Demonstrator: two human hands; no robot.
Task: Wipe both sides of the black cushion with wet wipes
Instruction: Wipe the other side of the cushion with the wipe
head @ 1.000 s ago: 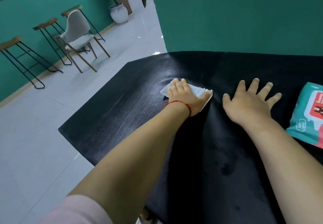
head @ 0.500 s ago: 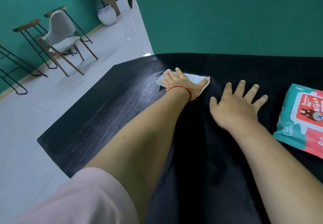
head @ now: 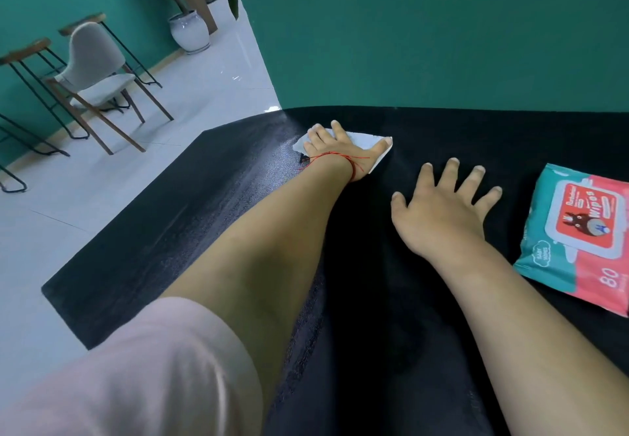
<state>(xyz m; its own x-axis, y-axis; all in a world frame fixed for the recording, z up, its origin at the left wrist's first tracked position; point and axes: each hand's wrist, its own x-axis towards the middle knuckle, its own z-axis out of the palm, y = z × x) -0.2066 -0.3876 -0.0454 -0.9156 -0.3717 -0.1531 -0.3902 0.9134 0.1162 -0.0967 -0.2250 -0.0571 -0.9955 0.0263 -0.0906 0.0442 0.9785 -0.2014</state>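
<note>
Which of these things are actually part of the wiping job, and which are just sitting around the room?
In the job:
black cushion
wet wipe, pressed flat under the left hand
right hand, spread flat on the cushion
pack of wipes, lying on the cushion

Just around:
grey chair
bar stools
potted plant

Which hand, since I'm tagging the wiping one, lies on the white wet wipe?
The left hand, with the red string at its wrist, presses the white wet wipe; the right hand lies spread directly on the black cushion.
</note>
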